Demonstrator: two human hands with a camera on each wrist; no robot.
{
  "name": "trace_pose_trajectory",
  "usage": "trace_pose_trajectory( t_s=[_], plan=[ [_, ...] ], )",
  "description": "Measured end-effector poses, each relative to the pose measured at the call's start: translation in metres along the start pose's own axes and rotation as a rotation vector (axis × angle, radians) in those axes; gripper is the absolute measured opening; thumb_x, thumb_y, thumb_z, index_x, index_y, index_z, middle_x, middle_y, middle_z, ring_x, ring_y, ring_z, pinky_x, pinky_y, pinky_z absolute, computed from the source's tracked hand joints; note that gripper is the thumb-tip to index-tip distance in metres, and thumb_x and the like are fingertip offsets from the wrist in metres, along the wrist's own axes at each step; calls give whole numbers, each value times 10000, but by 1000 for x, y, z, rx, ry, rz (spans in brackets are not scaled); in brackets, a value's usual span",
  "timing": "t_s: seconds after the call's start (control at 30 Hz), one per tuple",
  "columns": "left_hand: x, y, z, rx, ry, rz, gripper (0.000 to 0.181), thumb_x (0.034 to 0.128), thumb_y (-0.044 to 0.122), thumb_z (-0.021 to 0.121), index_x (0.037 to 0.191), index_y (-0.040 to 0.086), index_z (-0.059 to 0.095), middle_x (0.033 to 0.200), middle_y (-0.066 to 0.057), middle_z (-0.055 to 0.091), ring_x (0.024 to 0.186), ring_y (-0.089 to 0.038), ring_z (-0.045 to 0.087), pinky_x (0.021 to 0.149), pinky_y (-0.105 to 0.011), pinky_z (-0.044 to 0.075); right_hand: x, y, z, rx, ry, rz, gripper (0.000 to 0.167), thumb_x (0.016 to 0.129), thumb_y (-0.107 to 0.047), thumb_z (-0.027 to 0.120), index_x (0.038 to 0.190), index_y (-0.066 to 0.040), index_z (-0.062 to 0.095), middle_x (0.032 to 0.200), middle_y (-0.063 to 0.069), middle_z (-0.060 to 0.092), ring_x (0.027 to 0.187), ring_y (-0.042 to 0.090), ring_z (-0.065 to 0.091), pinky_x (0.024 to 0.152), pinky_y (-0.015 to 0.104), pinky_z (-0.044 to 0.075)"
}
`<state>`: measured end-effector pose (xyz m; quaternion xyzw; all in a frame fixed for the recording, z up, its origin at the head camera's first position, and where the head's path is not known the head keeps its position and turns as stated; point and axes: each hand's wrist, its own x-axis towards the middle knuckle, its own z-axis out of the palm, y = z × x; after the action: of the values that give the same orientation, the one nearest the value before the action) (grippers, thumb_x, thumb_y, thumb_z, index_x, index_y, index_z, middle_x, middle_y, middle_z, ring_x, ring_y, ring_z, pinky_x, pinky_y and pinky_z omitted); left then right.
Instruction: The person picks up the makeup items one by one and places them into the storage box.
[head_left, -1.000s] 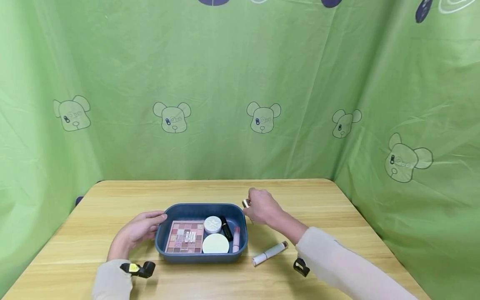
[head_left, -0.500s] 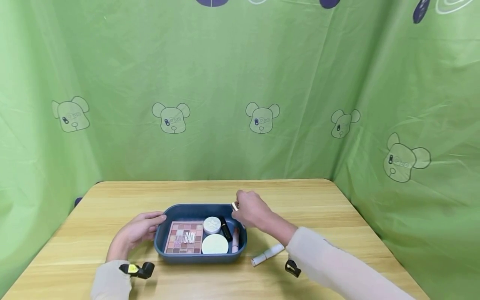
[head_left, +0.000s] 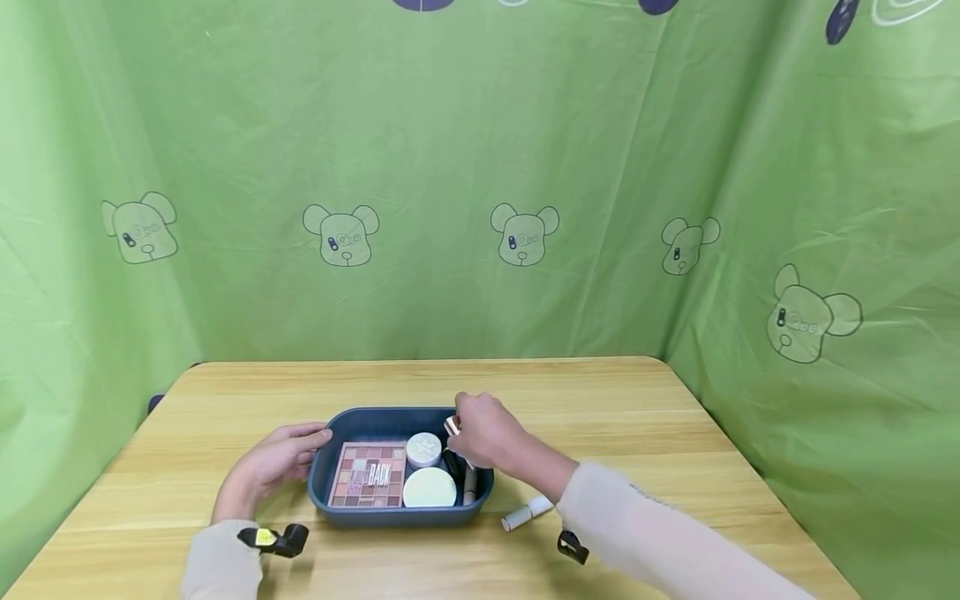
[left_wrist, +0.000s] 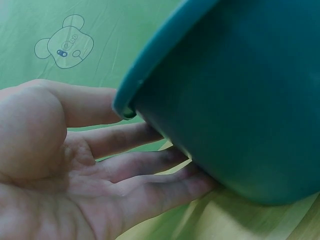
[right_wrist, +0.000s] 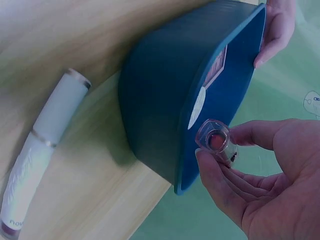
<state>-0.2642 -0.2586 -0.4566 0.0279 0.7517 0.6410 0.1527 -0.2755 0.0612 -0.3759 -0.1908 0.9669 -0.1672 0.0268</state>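
Note:
My left hand (head_left: pixel 273 461) grips the left end of a dark blue tub (head_left: pixel 397 517), thumb at the rim and fingers against the outer wall (left_wrist: pixel 240 110). Above the tub's right end, my right hand (head_left: pixel 487 431) pinches a small lip gloss tube (right_wrist: pixel 218 137) with a clear, squarish end and reddish centre. Inside the tub lie an eyeshadow palette (head_left: pixel 367 477), a small round white jar (head_left: pixel 424 449) and a larger round white compact (head_left: pixel 430 488). A black tube (head_left: pixel 452 464) and a pinkish tube (head_left: pixel 470 487) lie at the right, partly hidden by my right hand.
A white tube with metallic bands (right_wrist: pixel 44 145) lies on the wooden table (head_left: pixel 390 567) right of the tub; my right sleeve (head_left: pixel 645 525) hides its far end in the head view. A green curtain (head_left: pixel 435 308) with bear drawings stands behind and at both sides.
My right hand has moved left and slightly down with the lip gloss tube, from beyond the tub's right rim to over its inside. My left hand stays on the tub.

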Motion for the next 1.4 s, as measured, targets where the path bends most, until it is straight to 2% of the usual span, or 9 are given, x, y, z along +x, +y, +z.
trace_pose_trajectory(
  t_s=[0.27, 0.5, 0.7, 0.9, 1.0, 1.4],
  plan=[
    [0, 1, 3, -9, 16, -18, 613, 1066, 229, 514, 1493, -164, 314, 1459, -358, 481, 1333, -442, 539, 1046, -473, 543, -1, -5, 10, -35, -14, -16, 169, 860, -124, 728, 883, -82, 567, 726, 20, 562, 634, 141, 536, 530, 245, 467],
    [2, 0, 0, -12, 3, -6, 626, 1074, 233, 500, 1494, -180, 286, 1463, -371, 465, 1333, -454, 533, 1042, -483, 545, -2, -7, 18, -53, -22, -50, 184, 855, -109, 708, 779, -112, 541, 655, 4, 500, 577, 124, 463, 490, 223, 392],
    [2, -1, 0, -13, 9, -8, 625, 1072, 229, 506, 1491, -182, 290, 1454, -369, 476, 1320, -447, 549, 1038, -478, 549, -4, -10, 24, -77, -37, -86, 219, 878, -115, 707, 761, -119, 521, 649, -9, 468, 578, 115, 427, 514, 222, 377],
    [0, 1, 0, -3, 7, -6, 630, 1071, 236, 507, 1487, -186, 292, 1460, -375, 465, 1326, -457, 539, 1041, -484, 546, -5, -13, 30, -129, -59, -60, 197, 905, -177, 719, 824, -112, 551, 697, -4, 524, 605, 110, 497, 523, 220, 443],
    [0, 1, 0, -5, 12, -6, 632, 1070, 234, 508, 1488, -186, 290, 1454, -373, 473, 1319, -448, 549, 1038, -480, 549, -5, -14, 32, -116, -67, -47, 183, 890, -169, 738, 855, -98, 573, 712, -1, 544, 614, 111, 516, 507, 218, 459],
    [0, 0, -1, -6, 13, -9, 634, 1069, 239, 511, 1491, -181, 293, 1445, -367, 488, 1310, -439, 561, 1033, -474, 554, -7, -12, 42, -122, -54, -54, 188, 849, -141, 750, 919, -49, 602, 695, 10, 532, 608, 117, 512, 489, 218, 449]
  ],
)
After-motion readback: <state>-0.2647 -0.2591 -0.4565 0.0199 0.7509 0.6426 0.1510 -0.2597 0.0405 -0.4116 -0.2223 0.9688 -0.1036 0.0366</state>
